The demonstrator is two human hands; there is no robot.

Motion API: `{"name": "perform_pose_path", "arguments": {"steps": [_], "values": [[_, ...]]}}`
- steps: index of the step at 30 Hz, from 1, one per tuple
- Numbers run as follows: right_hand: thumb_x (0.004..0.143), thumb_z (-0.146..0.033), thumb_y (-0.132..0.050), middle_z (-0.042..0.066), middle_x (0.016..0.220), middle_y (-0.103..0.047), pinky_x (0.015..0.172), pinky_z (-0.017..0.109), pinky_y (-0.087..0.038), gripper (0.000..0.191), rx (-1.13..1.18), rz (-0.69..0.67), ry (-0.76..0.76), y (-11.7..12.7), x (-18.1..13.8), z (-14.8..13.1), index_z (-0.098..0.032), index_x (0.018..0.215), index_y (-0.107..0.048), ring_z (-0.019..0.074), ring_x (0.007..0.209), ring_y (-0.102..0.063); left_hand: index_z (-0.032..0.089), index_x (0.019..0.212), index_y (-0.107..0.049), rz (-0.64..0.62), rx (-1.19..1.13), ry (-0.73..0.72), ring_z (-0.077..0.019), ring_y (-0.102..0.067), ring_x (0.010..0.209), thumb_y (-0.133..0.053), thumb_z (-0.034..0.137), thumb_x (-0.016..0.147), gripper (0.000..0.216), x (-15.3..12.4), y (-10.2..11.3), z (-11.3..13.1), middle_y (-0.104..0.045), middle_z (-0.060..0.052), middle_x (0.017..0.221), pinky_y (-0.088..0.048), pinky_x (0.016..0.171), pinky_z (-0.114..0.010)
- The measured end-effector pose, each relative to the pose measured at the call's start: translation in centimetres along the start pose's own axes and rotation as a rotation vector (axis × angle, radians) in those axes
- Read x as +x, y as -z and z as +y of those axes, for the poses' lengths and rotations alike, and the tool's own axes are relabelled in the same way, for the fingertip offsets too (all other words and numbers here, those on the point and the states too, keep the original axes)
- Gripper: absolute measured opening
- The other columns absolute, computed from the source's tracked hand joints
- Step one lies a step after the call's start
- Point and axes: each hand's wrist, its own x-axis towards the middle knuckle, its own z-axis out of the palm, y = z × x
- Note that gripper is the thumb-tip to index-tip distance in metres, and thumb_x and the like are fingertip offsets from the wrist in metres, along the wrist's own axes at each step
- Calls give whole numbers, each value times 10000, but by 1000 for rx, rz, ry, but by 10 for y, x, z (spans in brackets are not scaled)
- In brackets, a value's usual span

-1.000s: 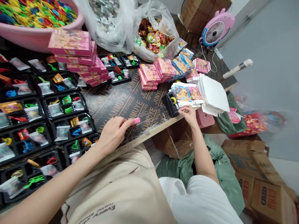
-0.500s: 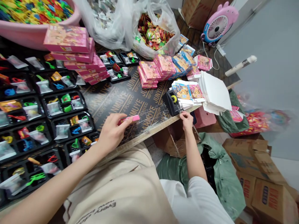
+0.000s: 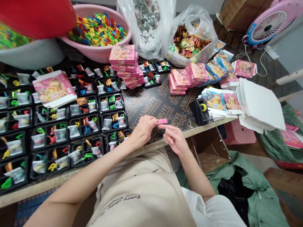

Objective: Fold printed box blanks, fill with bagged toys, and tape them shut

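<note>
left hand (image 3: pixel 143 130): pinching pink carton (image 3: pixel 163 121) just inside near edge of tabletop (image 3: pixel 139 101) | right hand (image 3: pixel 176 140): forefinger extended beside it, nothing visibly grasped | risk: weak pinch could drop carton over edge

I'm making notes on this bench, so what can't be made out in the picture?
- Head view, pink piece: one end hidden by the left hand.
- Head view, right hand: anything on its fingertip is too small to tell.
- Head view, red object: blurred, cut off by the top edge.
- Head view, stacked pink boxes: fine print too small.
</note>
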Motion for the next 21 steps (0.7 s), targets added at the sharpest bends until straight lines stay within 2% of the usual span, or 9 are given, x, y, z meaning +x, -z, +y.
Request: {"name": "perform_pose_path", "arguments": {"steps": [4, 6, 8, 11, 14, 16, 19, 21], "values": [[769, -368, -735, -119, 343, -336, 407, 228, -108, 272, 89, -19, -47, 2, 12, 5, -146, 921, -773, 34, 348, -158, 190, 1202, -494, -45, 48, -26, -196, -537, 893, -414, 35, 915, 336, 4, 5, 2, -620, -91, 1032, -428, 747, -325], [757, -382, -746, -120, 336, -342, 394, 215, -123, 281, 95, -7, -53, 5, 16, 9, -143, 904, -766, 32, 339, -166, 182, 1111, -567, -40, 71, -18, -202, -527, 877, -456, 87, 925, 237, 7, 4, 2, -621, -98, 1005, -433, 747, -333], [740, -419, -765, -105, 341, -398, 380, 201, -150, 311, 58, 35, -43, 9, 18, 15, -140, 877, -757, 29, 324, -206, 180, 1008, -612, 16, 88, -16, -199, -517, 849, -518, 154, 939, 119, 8, 1, 1, -625, -95, 961, -436, 738, -332], [743, -606, -722, -20, 410, -570, 338, 191, -195, 491, -43, 130, -86, 16, 18, 27, -124, 831, -747, 45, 294, -335, 184, 937, -634, 86, 138, 11, -181, -510, 807, -541, 160, 949, 96, 6, -8, 1, -639, -80, 917, -429, 709, -313], [697, -821, -593, 83, 571, -709, 323, 223, -357, 731, -5, 141, -239, 24, 16, 34, -121, 831, -755, 129, 363, -545, 195, 1004, -643, 78, 99, 24, -170, -551, 823, -534, 141, 952, 132, -1, -11, 8, -659, -66, 922, -441, 725, -306], [659, -763, -684, 86, 668, -747, 401, 264, -489, 637, 40, 158, -228, 28, 17, 31, -148, 813, -753, 169, 477, -637, 199, 1080, -632, 12, 36, -84, -170, -587, 862, -544, 135, 941, 176, -3, -8, 14, -674, -63, 939, -464, 765, -312], [630, -441, -852, 52, 818, -772, 576, 284, -583, 349, -37, 217, -7, 33, 31, 10, -185, 839, -741, 172, 653, -687, 204, 1113, -623, -66, 61, -266, -188, -619, 917, -570, 183, 911, 210, 10, 10, 4, -685, -72, 995, -495, 819, -346], [669, -365, -827, 46, 944, -768, 675, 316, -603, 410, -172, 241, 176, 40, 55, -15, -214, 1037, -726, 183, 763, -695, 211, 1080, -633, 9, 150, -183, -224, -621, 998, -596, 288, 900, 199, 32, 31, -26, -674, -94, 1082, -500, 859, -396]]}}
